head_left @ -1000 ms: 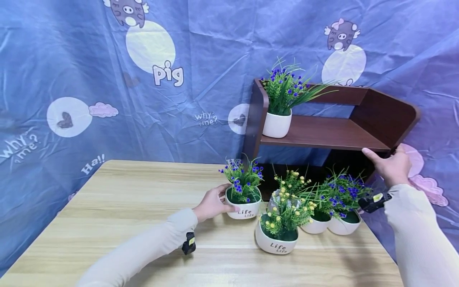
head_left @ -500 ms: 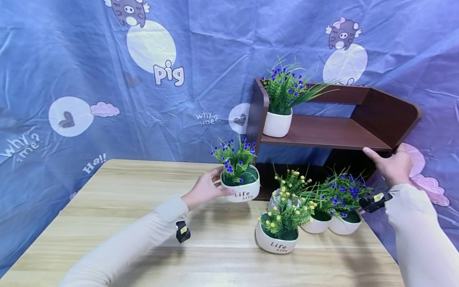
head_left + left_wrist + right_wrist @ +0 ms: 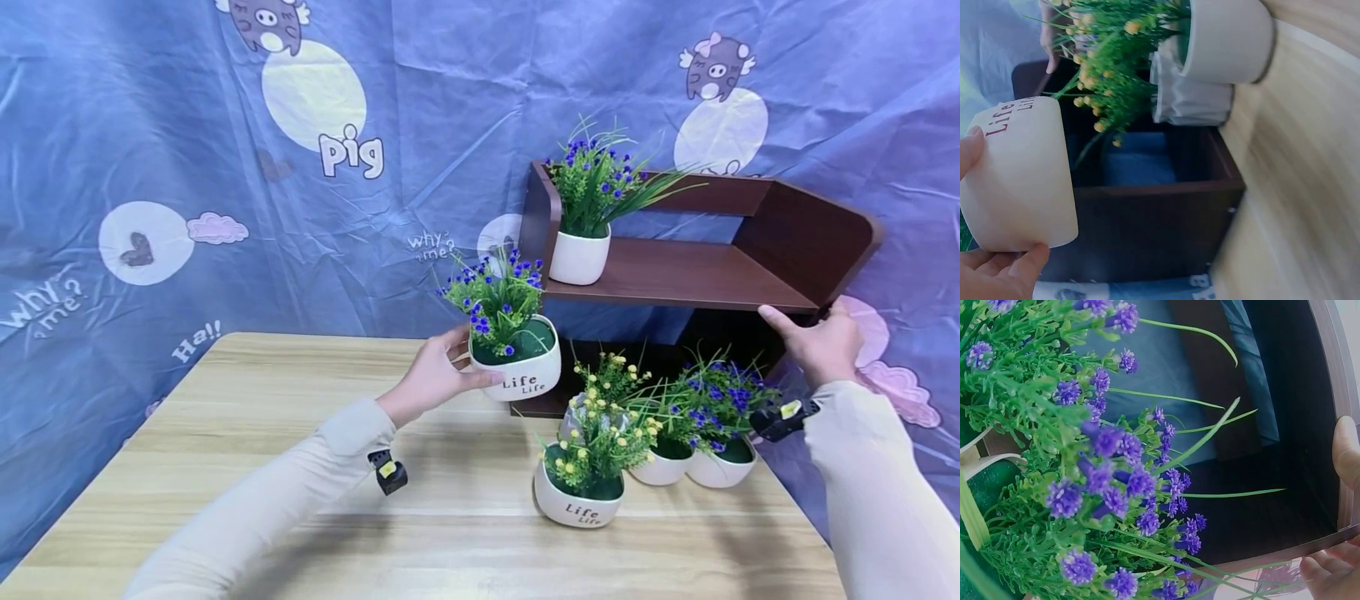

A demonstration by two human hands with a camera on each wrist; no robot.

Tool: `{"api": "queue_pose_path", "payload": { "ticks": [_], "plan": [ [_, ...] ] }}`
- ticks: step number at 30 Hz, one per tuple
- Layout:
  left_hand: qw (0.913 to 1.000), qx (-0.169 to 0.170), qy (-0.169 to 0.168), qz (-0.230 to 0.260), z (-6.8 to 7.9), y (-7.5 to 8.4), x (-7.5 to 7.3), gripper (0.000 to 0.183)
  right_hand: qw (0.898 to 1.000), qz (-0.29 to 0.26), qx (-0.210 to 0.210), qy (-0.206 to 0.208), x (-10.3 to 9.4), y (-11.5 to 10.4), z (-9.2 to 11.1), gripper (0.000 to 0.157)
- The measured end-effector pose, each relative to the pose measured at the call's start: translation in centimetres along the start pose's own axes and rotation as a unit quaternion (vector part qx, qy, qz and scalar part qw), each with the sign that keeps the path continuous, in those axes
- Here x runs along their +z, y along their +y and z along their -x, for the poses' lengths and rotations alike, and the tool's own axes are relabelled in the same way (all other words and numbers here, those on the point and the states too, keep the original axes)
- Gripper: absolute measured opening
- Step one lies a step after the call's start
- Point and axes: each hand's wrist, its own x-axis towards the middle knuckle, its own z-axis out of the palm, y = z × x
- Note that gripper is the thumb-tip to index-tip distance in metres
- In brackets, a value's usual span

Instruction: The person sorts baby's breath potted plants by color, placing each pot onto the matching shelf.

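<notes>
My left hand [image 3: 437, 375] grips a white "Life" flowerpot [image 3: 517, 372] with purple flowers, thumb at its front and fingers behind. The pot hangs in the air, tilted, beside the left panel of a dark brown shelf [image 3: 697, 279]. In the left wrist view the pot [image 3: 1019, 178] is pinched between thumb and fingertips. My right hand [image 3: 817, 343] holds the shelf's right side panel near its middle board, with the thumb [image 3: 1346, 453] on one face and the fingers on the other. Another white pot [image 3: 580, 257] with purple flowers and long grass stands on the upper board at the left.
On the wooden table [image 3: 247, 417], a "Life" pot with yellow flowers [image 3: 579, 498] stands in front. Behind it is a greyish wrapped pot [image 3: 1191, 97]. Two more white pots [image 3: 720, 473] with greenery stand to the right, before the lower compartment. A blue curtain [image 3: 435, 100] hangs behind.
My left hand has lifted the purple-flowered pot off the table, up and then slightly right towards the shelf. My right hand has stayed on the side panel.
</notes>
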Motion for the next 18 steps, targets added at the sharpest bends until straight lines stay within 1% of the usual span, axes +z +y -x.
{"api": "queue_pose_path", "payload": {
  "ticks": [4, 6, 9, 13, 16, 18],
  "plan": [
    [0.9997, 0.024, -0.001, 0.007, -0.2, 1.4, 0.7, 0.079, 1.000, 0.002, -0.004, 0.000, -0.1, -0.1, -0.1, 0.076],
    [0.9995, 0.026, -0.003, 0.015, -0.4, 1.9, 1.2, 0.079, 1.000, 0.003, -0.005, -0.003, -0.1, -0.1, 0.0, 0.076],
    [0.9993, 0.032, -0.008, 0.020, -0.7, 3.0, 2.2, 0.079, 1.000, 0.003, -0.003, -0.005, -0.1, -0.2, 0.1, 0.075],
    [0.9989, 0.042, -0.011, 0.015, -1.2, 4.4, 3.7, 0.080, 1.000, 0.001, -0.001, -0.009, -0.1, -0.3, 0.2, 0.076],
    [0.9984, 0.057, 0.000, 0.002, -1.7, 5.4, 5.0, 0.078, 1.000, 0.002, -0.001, -0.012, -0.1, -0.3, 0.3, 0.076],
    [0.9970, 0.076, 0.010, -0.004, -2.3, 5.6, 5.8, 0.075, 1.000, 0.002, -0.001, -0.012, -0.1, -0.2, 0.3, 0.076]
  ]
}}
